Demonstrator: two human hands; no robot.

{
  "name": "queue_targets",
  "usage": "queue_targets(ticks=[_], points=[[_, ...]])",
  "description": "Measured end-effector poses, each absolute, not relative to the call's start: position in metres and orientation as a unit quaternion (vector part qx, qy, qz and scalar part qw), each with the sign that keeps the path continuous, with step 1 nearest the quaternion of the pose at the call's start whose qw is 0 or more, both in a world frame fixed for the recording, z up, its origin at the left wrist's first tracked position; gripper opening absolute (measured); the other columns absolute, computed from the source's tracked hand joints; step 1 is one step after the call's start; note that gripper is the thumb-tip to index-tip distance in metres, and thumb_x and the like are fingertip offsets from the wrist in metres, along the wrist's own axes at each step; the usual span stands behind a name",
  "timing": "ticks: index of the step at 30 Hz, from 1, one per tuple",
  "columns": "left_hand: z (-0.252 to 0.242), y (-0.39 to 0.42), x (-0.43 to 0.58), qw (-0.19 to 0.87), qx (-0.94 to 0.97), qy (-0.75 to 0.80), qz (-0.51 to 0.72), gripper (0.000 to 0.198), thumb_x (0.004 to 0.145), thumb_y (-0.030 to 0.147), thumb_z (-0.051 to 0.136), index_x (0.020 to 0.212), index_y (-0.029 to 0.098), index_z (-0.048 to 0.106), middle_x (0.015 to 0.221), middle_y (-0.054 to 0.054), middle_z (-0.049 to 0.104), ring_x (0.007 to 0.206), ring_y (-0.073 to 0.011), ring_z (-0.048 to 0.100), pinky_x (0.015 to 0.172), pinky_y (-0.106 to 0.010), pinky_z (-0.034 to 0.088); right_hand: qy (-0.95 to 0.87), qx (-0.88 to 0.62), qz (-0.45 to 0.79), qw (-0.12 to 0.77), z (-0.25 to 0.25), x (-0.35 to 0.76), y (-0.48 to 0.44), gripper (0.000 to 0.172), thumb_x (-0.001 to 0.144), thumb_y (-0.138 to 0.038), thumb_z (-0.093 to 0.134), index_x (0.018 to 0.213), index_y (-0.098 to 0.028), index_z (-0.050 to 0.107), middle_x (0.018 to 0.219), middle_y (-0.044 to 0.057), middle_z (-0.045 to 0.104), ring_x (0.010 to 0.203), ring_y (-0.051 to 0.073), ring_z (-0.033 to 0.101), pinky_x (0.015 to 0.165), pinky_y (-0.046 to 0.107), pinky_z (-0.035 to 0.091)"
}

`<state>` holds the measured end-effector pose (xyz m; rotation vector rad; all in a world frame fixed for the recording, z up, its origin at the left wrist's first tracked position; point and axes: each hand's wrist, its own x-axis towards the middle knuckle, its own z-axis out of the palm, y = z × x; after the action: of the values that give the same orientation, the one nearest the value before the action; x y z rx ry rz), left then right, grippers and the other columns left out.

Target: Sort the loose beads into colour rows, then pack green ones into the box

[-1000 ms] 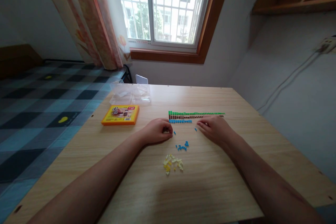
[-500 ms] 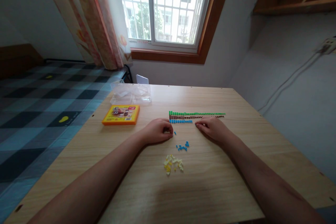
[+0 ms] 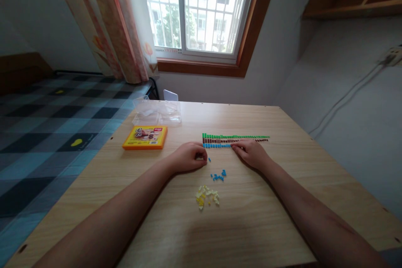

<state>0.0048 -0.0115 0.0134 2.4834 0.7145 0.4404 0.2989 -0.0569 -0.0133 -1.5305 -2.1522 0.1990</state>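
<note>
The row of small blue plastic bricks (image 3: 213, 146) is lying on the pale wood-grain table (image 3: 260, 226), and I am taking it as my landmark. My right hand (image 3: 252, 152) is resting at the row's right end, thumb and forefinger drawn nearly together, the other fingers folding under; I cannot tell whether a brick is sitting between the tips. My left hand (image 3: 188, 157) is resting off the row's left end, a little nearer to me, its fingers curling into a loose ring; I cannot see anything in its grasp. Just beyond the blue row a longer row of dark brown bricks (image 3: 213, 140) is running alongside, and beyond that a long row of green bricks (image 3: 215, 136). On my side of the blue row, a single blue brick (image 3: 209, 159) is lying just beside my left fingertips. Nearer me, a loose cluster of blue bricks (image 3: 223, 173) is lying, then a scatter of yellow and cream pieces (image 3: 201, 202). Left of the row, a flat yellow-and-orange box (image 3: 146, 138) is lying, with clear plastic containers (image 3: 171, 118) standing behind it.
</note>
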Motion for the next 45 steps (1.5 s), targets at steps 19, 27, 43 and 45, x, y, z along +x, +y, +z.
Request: queue_targets(ticks=[19, 27, 43, 45], points=[[0.013, -0.012, 0.004, 0.252, 0.917, 0.263, 0.161, 0.012, 0.076, 0.013, 0.063, 0.080, 0.018, 0.073, 0.085, -0.002, 0.069, 0.078, -0.0140, 0.060, 0.070, -0.023, 0.044, -0.784, -0.560, 0.068, 0.258, -0.011, 0.298, -0.058, 0.024, 0.097, -0.029, 0.056, 0.098, -0.023, 0.078, 0.100, 0.006, 0.077, 0.090, 0.021, 0.070, 0.081, 0.031, 0.052], [0.014, -0.011, 0.003, 0.260, 0.917, 0.258, 0.157, 0.018, 0.074, 0.008, 0.062, 0.082, 0.018, 0.075, 0.089, -0.003, 0.069, 0.079, -0.0141, 0.061, 0.072, -0.023, 0.045, -0.804, -0.515, 0.076, 0.288, -0.005, 0.286, -0.067, 0.023, 0.096, -0.024, 0.056, 0.101, -0.021, 0.078, 0.096, 0.008, 0.075, 0.087, 0.020, 0.068, 0.080, 0.030, 0.051], [0.014, -0.012, 0.004, 0.256, 0.916, 0.266, 0.159, 0.025, 0.073, 0.006, 0.059, 0.084, 0.018, 0.078, 0.085, -0.002, 0.069, 0.075, -0.0137, 0.061, 0.070, -0.023, 0.045, -0.886, -0.419, 0.055, 0.189, 0.005, 0.240, -0.084, 0.027, 0.098, -0.022, 0.054, 0.113, -0.028, 0.076, 0.092, 0.004, 0.069, 0.080, 0.016, 0.061, 0.072, 0.026, 0.042], [0.016, -0.012, 0.004, 0.257, 0.916, 0.264, 0.157, 0.024, 0.073, 0.006, 0.059, 0.084, 0.018, 0.077, 0.086, -0.002, 0.069, 0.075, -0.0134, 0.061, 0.070, -0.023, 0.045, -0.882, -0.427, 0.052, 0.194, 0.006, 0.247, -0.085, 0.023, 0.097, -0.025, 0.055, 0.103, -0.027, 0.078, 0.089, 0.004, 0.070, 0.078, 0.016, 0.061, 0.072, 0.027, 0.042]])
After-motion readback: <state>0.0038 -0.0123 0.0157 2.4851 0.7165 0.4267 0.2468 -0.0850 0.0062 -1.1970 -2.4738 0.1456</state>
